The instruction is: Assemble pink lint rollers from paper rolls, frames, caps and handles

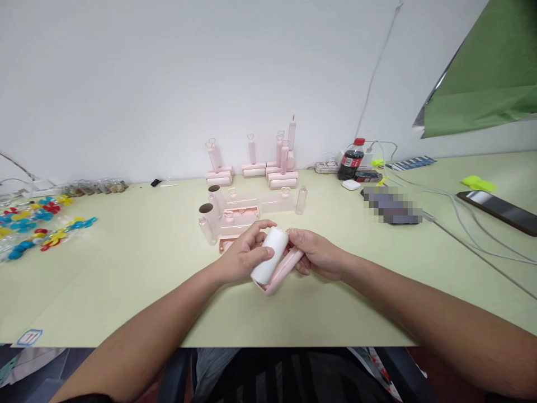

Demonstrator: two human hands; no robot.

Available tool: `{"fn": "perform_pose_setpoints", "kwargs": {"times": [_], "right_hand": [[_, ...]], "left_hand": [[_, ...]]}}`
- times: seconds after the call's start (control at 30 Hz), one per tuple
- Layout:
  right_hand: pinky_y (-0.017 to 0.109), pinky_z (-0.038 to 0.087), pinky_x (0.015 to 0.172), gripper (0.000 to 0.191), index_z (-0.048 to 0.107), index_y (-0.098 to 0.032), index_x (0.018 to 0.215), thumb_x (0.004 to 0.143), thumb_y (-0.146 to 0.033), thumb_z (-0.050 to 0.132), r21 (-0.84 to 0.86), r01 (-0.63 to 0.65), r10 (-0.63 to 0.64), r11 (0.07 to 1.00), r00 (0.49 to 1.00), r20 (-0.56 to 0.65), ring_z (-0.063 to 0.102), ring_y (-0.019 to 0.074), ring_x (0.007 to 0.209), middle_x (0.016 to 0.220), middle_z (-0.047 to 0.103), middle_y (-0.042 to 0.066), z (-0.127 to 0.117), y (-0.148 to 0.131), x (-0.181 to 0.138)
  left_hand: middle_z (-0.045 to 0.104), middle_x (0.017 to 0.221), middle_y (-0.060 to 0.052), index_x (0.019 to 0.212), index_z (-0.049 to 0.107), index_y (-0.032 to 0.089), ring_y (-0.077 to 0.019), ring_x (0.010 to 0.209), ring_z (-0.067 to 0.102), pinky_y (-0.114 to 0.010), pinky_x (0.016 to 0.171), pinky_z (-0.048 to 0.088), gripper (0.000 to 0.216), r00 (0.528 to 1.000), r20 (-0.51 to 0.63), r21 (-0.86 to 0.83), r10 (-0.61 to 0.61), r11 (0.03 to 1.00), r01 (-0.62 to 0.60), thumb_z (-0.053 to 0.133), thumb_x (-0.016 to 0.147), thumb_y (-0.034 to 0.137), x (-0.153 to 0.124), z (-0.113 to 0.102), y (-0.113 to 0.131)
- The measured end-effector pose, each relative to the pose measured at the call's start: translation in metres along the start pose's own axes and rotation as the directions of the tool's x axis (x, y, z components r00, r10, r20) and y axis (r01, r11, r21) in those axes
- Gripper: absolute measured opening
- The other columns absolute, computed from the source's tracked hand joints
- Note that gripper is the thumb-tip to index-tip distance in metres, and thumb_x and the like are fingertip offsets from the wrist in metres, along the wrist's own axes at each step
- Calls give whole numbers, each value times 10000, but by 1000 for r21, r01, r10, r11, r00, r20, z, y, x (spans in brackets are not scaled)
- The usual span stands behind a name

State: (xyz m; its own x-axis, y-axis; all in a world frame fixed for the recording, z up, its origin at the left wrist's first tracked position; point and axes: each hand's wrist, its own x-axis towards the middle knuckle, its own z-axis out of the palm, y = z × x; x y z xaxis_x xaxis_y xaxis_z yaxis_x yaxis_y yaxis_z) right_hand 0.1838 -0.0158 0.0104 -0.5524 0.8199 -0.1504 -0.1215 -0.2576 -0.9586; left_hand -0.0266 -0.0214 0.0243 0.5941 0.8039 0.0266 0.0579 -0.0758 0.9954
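- Head view is showing both bare hands meeting just above the pale green table (126, 268), close to its near edge.
- Left hand (241, 258) is curling around a white roll (271, 254), with the thumb lying across the side and the fingertips pressing on the upper end.
- Right hand (315, 254) is closing its fingers around the far end of a pink holder (284, 274), which is running slantwise under the roll.
- White roll is lying against the pink holder, touching it along its length, between the two hands; whether the holder's lower end is resting on the table cannot be told.
- Just beyond the hands, loose pink parts (239, 215), two cardboard-core rolls (212, 207) and a clear tube (301, 200) are lying and standing in a cluster.
- Further beyond them, by the wall, pink stands with heart-topped handles (251, 162) are standing upright in a row.
- Well off to the left of the left hand, bright plastic pieces (33, 224) are lying in bags.
- Beyond and to the right of the right hand, a cola bottle (351, 159) is standing, and a dark phone (499, 210) is lying flat further right among white cables (461, 240).
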Motion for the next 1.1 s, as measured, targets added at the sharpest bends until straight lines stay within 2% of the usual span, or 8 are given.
{"fn": "perform_pose_setpoints", "kwargs": {"times": [0.1, 0.2, 0.3, 0.43, 0.6, 0.83, 1.0, 1.1], "right_hand": [[183, 297, 344, 544, 543, -170, 739, 754, -708, 621, 46, -33, 34, 998, 999, -11, 384, 67, 391, 518, 489, -41, 0, -3, -1], [177, 299, 359, 506, 571, -163, 797, 751, -658, 667, 45, -37, 37, 998, 999, 6, 381, 65, 429, 563, 491, -40, -1, -4, -1], [172, 353, 382, 507, 544, -167, 827, 724, -635, 712, -6, -27, 28, 1000, 999, 36, 422, 60, 464, 641, 524, -32, -4, -3, -1], [199, 469, 438, 546, 445, -192, 794, 687, -639, 740, -109, -4, 14, 994, 996, 86, 500, 71, 493, 660, 539, -47, -4, -1, -3], [265, 554, 551, 573, 423, -194, 799, 655, -632, 763, -175, -6, 29, 985, 991, 131, 619, 111, 577, 695, 585, -36, -1, -3, -6], [207, 459, 486, 543, 432, -189, 761, 651, -574, 799, -204, 54, -32, 978, 993, 113, 573, 92, 520, 626, 555, -58, -1, -7, -7], [192, 371, 446, 527, 434, -195, 725, 659, -583, 785, -263, 91, -65, 961, 992, 104, 506, 89, 503, 570, 497, -68, 4, -8, -10], [202, 356, 468, 532, 433, -194, 724, 650, -581, 790, -295, 96, -75, 951, 994, 81, 480, 87, 509, 577, 451, -77, 5, -7, -11]], "left_hand": [[600, 1085, -65, 1385, 377, 261, -216, 930, 595, -337, 786, 473, 564, 994, 56, 198, 93, 975, -102, 567, 867, 377, -3, -1, 1], [584, 1243, -83, 1392, 399, 266, -261, 1091, 563, -397, 925, 443, 520, 975, 110, 391, 192, 894, -220, 520, 895, 361, -5, 1, 4], [582, 1266, -105, 1415, 374, 248, -272, 1079, 571, -404, 919, 442, 534, 958, 136, 519, 252, 806, -286, 480, 917, 408, -6, 3, 5], [647, 1051, -91, 1435, 312, 203, -245, 883, 612, -355, 770, 455, 645, 976, 106, 638, 190, 740, -213, 501, 900, 511, -6, 4, 3], [654, 1101, -82, 1244, 505, 219, -262, 933, 617, -331, 746, 436, 516, 989, 95, 683, 112, 715, -147, 525, 874, 578, -7, 8, 9], [664, 931, -72, 1034, 592, 195, -244, 817, 601, -313, 673, 385, 478, 989, 79, 781, 127, 609, -141, 463, 876, 627, -9, 15, 15], [627, 787, -57, 810, 563, 187, -227, 740, 568, -294, 612, 322, 517, 991, 60, 844, 120, 524, -115, 449, 848, 690, -9, 18, 17], [606, 761, -52, 769, 549, 189, -222, 729, 550, -290, 599, 301, 540, 993, 55, 853, 103, 512, -100, 447, 831, 716, -8, 18, 18]]}}
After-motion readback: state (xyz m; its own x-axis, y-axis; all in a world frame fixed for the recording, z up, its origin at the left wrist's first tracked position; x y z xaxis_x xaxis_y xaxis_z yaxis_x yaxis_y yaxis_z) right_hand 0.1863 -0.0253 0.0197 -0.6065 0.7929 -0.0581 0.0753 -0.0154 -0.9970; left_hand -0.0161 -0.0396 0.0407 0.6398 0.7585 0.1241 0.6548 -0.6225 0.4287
